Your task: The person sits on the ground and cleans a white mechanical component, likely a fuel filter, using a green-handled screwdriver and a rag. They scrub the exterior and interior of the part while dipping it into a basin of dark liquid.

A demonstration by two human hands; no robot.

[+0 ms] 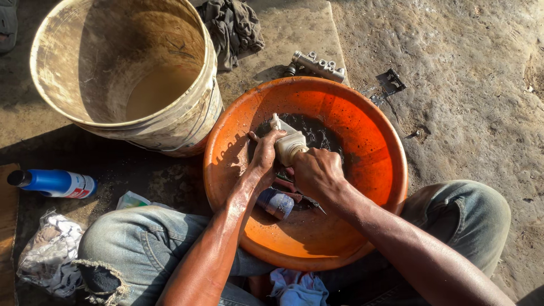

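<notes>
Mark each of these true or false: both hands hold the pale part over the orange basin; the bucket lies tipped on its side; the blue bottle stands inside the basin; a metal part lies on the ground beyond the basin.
1. Both hands, left hand and right hand, hold the pale part over the orange basin: true.
2. The bucket lies on its side: false, it stands upright, beside the basin.
3. The blue bottle stands in the basin: false, it lies on the ground outside it.
4. A metal part lies beyond the basin: true.

Bare, gritty concrete ground (470,124) lay out in hard sunlight — long dark shadows fell across the left side, and a wooden board's edge (7,226) showed at far left.
</notes>
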